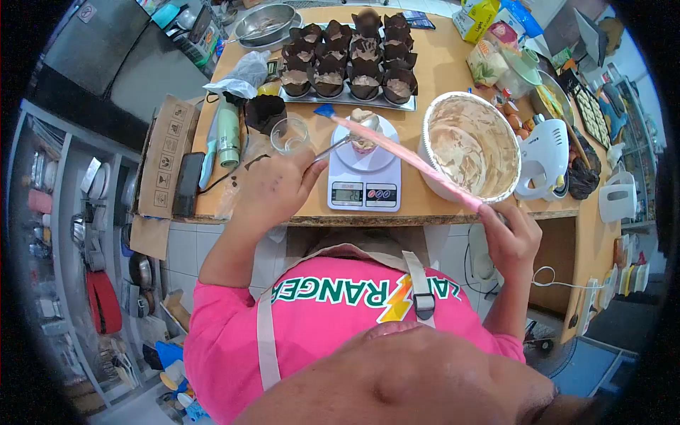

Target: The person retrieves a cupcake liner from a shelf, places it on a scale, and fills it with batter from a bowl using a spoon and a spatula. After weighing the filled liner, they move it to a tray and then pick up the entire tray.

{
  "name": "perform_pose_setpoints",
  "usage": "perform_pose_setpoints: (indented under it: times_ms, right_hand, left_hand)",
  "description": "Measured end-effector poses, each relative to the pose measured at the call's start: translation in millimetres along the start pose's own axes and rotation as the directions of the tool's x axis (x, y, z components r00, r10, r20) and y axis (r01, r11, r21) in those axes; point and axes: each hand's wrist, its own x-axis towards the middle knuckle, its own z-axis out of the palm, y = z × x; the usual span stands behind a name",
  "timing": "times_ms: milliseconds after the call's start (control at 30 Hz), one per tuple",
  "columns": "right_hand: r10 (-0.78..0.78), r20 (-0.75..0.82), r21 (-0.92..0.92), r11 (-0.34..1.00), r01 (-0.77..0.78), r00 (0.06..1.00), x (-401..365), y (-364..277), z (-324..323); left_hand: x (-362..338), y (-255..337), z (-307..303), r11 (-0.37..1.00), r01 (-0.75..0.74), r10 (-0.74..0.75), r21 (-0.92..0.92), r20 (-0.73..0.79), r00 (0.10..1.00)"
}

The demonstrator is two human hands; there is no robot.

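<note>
My left hand (pixel 273 185) grips a metal spoon (pixel 348 137) whose bowl sits over a filled cupcake liner (pixel 363 142) on the white kitchen scale (pixel 365 178). My right hand (pixel 511 235) holds a pink spatula with a blue tip (pixel 404 154), its blade lying across the spoon's bowl. To the right stands a steel mixing bowl (pixel 438 168) smeared with brown batter. Behind the scale is a tray (pixel 312 96) of several dark paper liners filled with batter.
An empty glass (pixel 289 134), a spare dark liner (pixel 265 112) and a green bottle (pixel 227 132) stand left of the scale. A white hand mixer (pixel 545 157) lies right of the bowl. Packets and eggs crowd the far right; a metal pan (pixel 265 23) sits at the back.
</note>
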Motion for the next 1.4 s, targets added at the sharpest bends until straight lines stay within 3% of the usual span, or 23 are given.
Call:
perform_pose_setpoints:
  times_ms: [200,267,367,533,600,800,1000,1233,1333,1400]
  right_hand:
    - [-0.017,0.087,-0.005,1.000,0.017,0.996,4.4,-7.5,-0.4]
    - [-0.012,0.071,-0.017,1.000,0.013,0.997,3.8,-6.4,2.4]
    - [0.006,0.069,-0.025,1.000,-0.004,0.998,5.0,-7.3,4.2]
    - [0.041,0.111,-0.004,0.999,-0.040,0.993,9.7,-6.9,4.2]
    - [0.103,0.119,0.135,0.984,-0.119,0.987,11.8,-6.5,2.5]
    - [0.182,0.129,0.242,0.947,-0.209,0.975,12.2,-2.4,-2.6]
    - [0.139,0.182,0.190,0.966,-0.174,0.973,19.2,2.6,-12.7]
    - [0.102,0.202,0.206,0.968,-0.145,0.974,35.7,11.6,-26.6]
    - [0.147,0.280,0.331,0.913,-0.239,0.949,40.8,19.7,-25.7]
    - [0.224,0.412,0.556,0.707,-0.438,0.883,36.0,33.8,-20.0]
  left_hand:
    - [-2.6,-0.1,1.8,0.999,-0.030,0.031,0.045,-0.016,0.999]
    - [-3.7,-5.3,5.9,0.989,-0.107,0.118,0.106,-0.098,0.988]
    - [-7.3,-5.2,2.1,0.990,-0.048,0.050,0.130,-0.011,0.999]
    - [-9.3,-11.4,-1.5,0.986,-0.101,0.108,0.131,-0.047,0.993]
    - [-8.7,-13.7,-2.7,0.984,-0.096,0.104,0.147,-0.043,0.994]
    - [-5.9,-16.4,-6.8,0.973,-0.131,0.160,0.188,-0.151,0.975]
    - [2.0,-19.7,-15.4,0.942,-0.146,0.200,0.301,-0.159,0.967]
    - [19.5,-14.3,-32.8,0.893,-0.202,0.247,0.402,-0.063,0.967]
    - [24.0,-13.2,-36.9,0.895,-0.186,0.231,0.405,-0.064,0.971]
    - [25.7,-15.5,-37.9,0.906,-0.168,0.213,0.389,-0.075,0.974]
